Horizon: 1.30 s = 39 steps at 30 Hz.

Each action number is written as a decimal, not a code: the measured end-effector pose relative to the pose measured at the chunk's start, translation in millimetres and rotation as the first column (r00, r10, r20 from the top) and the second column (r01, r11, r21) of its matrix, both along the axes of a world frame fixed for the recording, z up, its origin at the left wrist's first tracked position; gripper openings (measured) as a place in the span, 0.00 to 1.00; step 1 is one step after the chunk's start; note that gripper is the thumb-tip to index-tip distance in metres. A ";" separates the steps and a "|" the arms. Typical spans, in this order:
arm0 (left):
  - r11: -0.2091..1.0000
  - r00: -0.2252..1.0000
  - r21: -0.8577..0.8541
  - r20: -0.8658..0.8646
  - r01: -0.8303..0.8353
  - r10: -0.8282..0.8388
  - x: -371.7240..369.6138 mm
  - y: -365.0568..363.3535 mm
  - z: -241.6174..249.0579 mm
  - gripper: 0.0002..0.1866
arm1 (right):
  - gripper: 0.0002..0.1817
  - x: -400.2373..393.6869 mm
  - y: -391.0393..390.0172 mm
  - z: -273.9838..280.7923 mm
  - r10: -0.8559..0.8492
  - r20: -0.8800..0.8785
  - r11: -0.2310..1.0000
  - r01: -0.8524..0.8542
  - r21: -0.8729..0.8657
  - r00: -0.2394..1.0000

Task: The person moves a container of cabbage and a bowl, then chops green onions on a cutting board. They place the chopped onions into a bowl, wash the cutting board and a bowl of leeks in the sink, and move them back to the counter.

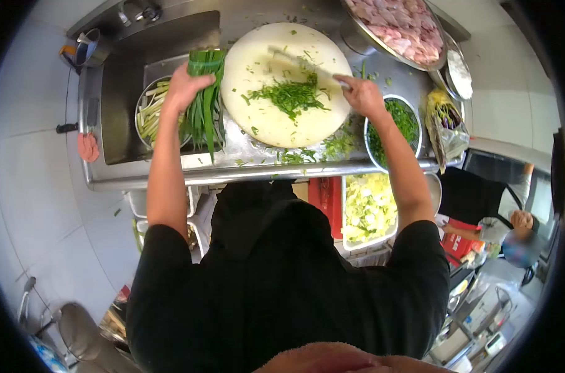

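Observation:
My left hand [186,88] grips a banded bunch of scallion greens [209,118] at the left edge of a round white cutting board [250,53]. The long leaves hang toward the counter's front edge. In my right hand [364,97] is a knife [308,66], its blade pointing left above the board and slightly blurred. Chopped greens [291,96] lie in a loose heap mid-board, below the blade, with bits scattered around. Near my right forearm stands a bowl of chopped greens [402,124]. Pale cut stalks [150,118] fill a bowl left of my left hand.
A steel sink [124,81] lies at left, with a faucet [125,13] behind. A large bowl of raw meat [407,31] stands at back right. Bagged vegetables [445,121] are at right. Below the counter sits a tray of cut cabbage [369,208]. Another person [512,217] is at far right.

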State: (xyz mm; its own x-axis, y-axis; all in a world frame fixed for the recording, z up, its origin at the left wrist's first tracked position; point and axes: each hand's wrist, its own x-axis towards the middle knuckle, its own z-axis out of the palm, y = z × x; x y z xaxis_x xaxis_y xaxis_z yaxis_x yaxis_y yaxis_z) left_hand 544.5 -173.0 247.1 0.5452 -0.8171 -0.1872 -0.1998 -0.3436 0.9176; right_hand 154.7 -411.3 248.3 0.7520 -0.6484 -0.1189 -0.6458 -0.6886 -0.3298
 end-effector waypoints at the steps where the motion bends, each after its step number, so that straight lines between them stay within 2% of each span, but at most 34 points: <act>1: 0.998 0.996 -0.005 0.072 0.055 -0.055 7.3 -20.3 -3.6 0.33 | 0.25 -4.2 -4.5 -3.4 -0.067 0.027 0.994 0.069 -0.081 0.997; 3: 0.973 0.968 0.027 0.097 0.230 -0.232 1.6 -70.1 20.0 0.39 | 0.24 -6.2 -11.6 -8.5 -0.155 -0.071 0.968 0.137 -0.209 0.985; 5: 0.945 0.891 0.197 0.327 0.261 -0.315 2.0 -127.4 9.5 0.41 | 0.23 -10.6 7.2 -6.1 -0.146 -0.138 0.972 0.116 -0.206 0.980; 7: 0.887 0.814 0.341 0.387 0.311 -0.434 -9.1 -168.2 -15.9 0.46 | 0.23 -18.1 29.3 -3.5 -0.099 -0.168 0.982 0.069 -0.177 0.981; 9: 0.931 0.543 0.334 0.759 0.148 -0.359 -38.1 -172.9 -52.5 0.52 | 0.22 -34.3 63.9 -0.7 -0.011 -0.172 0.993 -0.009 -0.114 0.985; 10: 0.904 0.546 0.400 0.729 0.152 -0.414 -45.9 -173.0 -47.5 0.50 | 0.22 -41.0 75.1 -1.2 0.015 -0.163 0.995 -0.031 -0.095 0.986; 11: 0.902 0.487 0.415 0.766 0.122 -0.419 -51.6 -170.8 -42.8 0.52 | 0.22 -47.6 86.2 -1.2 0.041 -0.157 0.996 -0.053 -0.073 0.987; 13: 0.896 0.362 0.441 0.826 0.062 -0.432 -66.5 -156.2 -16.4 0.56 | 0.21 -58.8 104.8 10.2 -0.076 -0.064 0.996 0.079 0.038 0.995; 15: 0.972 0.330 0.138 0.924 0.191 -0.196 -75.1 -128.2 3.0 0.46 | 0.23 -77.8 115.4 10.1 -0.240 0.058 0.954 0.224 0.201 0.969; 16: 0.966 0.324 -0.023 0.944 0.257 -0.064 -79.7 -113.2 11.1 0.41 | 0.17 -89.8 118.9 7.5 -0.350 0.043 0.870 0.308 0.384 0.936; 17: 0.957 0.619 -0.091 0.779 0.275 -0.104 -89.2 -94.6 -0.2 0.34 | 0.14 -100.6 125.5 8.5 -0.486 0.025 0.729 0.389 0.563 0.874; 18: 0.950 0.840 -0.157 0.521 0.270 -0.152 -102.5 -71.5 -22.1 0.27 | 0.12 -111.7 134.3 11.4 -0.605 -0.021 0.548 0.435 0.714 0.796; 19: 0.944 0.925 -0.159 0.301 0.289 -0.233 -123.4 -51.6 -34.5 0.25 | 0.10 -118.9 141.1 12.6 -0.699 -0.089 0.343 0.442 0.829 0.710; 20: 0.929 0.902 -0.029 0.251 0.369 -0.351 -140.6 -39.4 -50.0 0.33 | 0.08 -122.5 150.5 3.1 -0.768 -0.031 0.236 0.328 0.915 0.640; 21: 0.946 0.838 0.003 0.462 0.325 -0.290 -155.9 -32.0 -65.9 0.36 | 0.08 -126.7 158.4 -11.3 -0.823 -0.064 0.091 0.243 0.966 0.564; 23: 0.975 0.567 0.022 0.811 0.220 -0.146 -179.2 -31.2 -85.3 0.42 | 0.08 -115.7 172.2 -16.5 -0.849 -0.076 0.046 0.215 0.975 0.523; 24: 0.975 0.602 0.084 0.775 0.205 -0.193 -187.5 -35.6 -81.8 0.49 | 0.09 -113.2 176.4 -20.8 -0.869 -0.081 -0.004 0.157 0.988 0.488; 28: 0.982 0.794 -0.088 0.602 0.166 -0.081 -220.3 -53.6 -84.4 0.46 | 0.10 -79.9 191.2 -17.9 -0.786 -0.165 -0.078 0.170 0.982 0.596; 29: 0.982 0.800 -0.121 0.598 0.147 -0.046 -227.7 -56.6 -94.2 0.42 | 0.11 -67.2 192.4 -15.8 -0.748 -0.178 -0.101 0.155 0.983 0.639; 31: 0.975 0.825 -0.183 0.565 0.128 -0.002 -240.4 -54.5 -92.1 0.36 | 0.12 -43.7 205.8 -41.9 -0.702 -0.150 -0.047 0.164 0.985 0.696; 32: 0.967 0.811 -0.229 0.584 0.116 0.041 -240.4 -56.0 -96.6 0.31 | 0.12 -32.3 206.8 -37.6 -0.694 -0.090 0.003 0.127 0.992 0.714; 33: 0.961 0.873 -0.264 0.483 0.081 0.060 -240.5 -57.3 -97.1 0.28 | 0.13 -28.4 207.2 -29.2 -0.681 -0.029 0.051 0.087 0.995 0.732; 35: 0.942 0.924 -0.333 0.372 0.043 0.089 -256.1 -65.1 -89.0 0.24 | 0.14 -44.1 209.6 -9.0 -0.724 0.017 0.123 0.105 0.987 0.690; 36: 0.920 0.936 -0.378 0.350 0.102 0.040 -274.8 -78.7 -86.3 0.22 | 0.14 -55.5 208.4 -2.0 -0.740 0.029 0.145 0.118 0.982 0.672; 38: 0.849 0.949 -0.496 0.315 0.179 -0.016 -333.0 -103.6 -61.0 0.17 | 0.14 -91.4 216.2 12.5 -0.842 0.044 0.178 0.200 0.963 0.537; 39: 0.790 0.953 -0.560 0.288 0.250 -0.097 -362.2 -118.2 -47.2 0.17 | 0.14 -110.5 219.0 20.6 -0.880 0.056 0.190 0.241 0.952 0.472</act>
State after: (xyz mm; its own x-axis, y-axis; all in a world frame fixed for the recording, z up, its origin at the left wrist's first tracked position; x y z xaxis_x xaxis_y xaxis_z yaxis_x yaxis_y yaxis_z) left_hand 182.4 -291.2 199.9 0.3479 -0.8116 0.4693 -0.4356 0.3033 0.8475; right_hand 44.1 -192.4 268.9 0.2997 -0.7328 -0.6108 -0.1915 0.5810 -0.7910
